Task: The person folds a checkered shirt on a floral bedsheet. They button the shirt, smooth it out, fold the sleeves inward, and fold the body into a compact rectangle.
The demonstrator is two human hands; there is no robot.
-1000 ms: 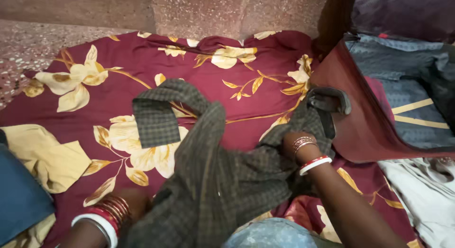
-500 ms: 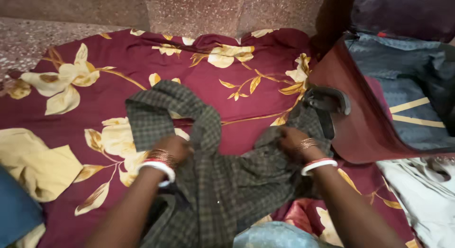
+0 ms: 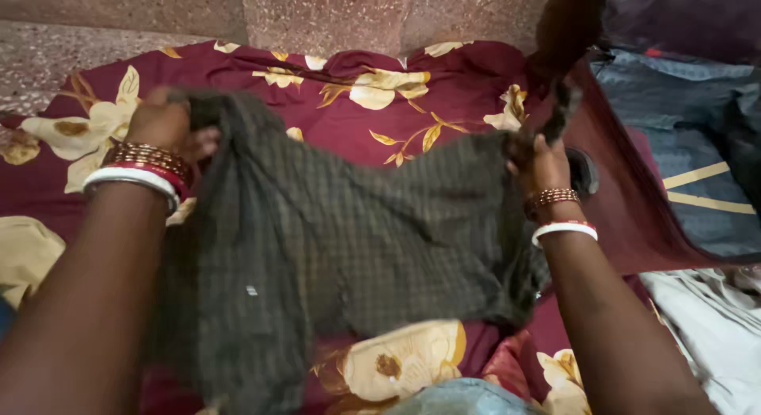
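A maroon bedsheet [image 3: 412, 122] with cream flowers covers the floor, and over its middle hangs a dark checked shirt [image 3: 357, 240] — soft, light, floppy cloth, likely best gripped at its top corners. The left hand [image 3: 162, 126] clutches the upper left corner, the right hand [image 3: 539, 165] pinches the upper right. A maroon bag [image 3: 634, 217] lies near the sheet's right edge — close, not blocking.
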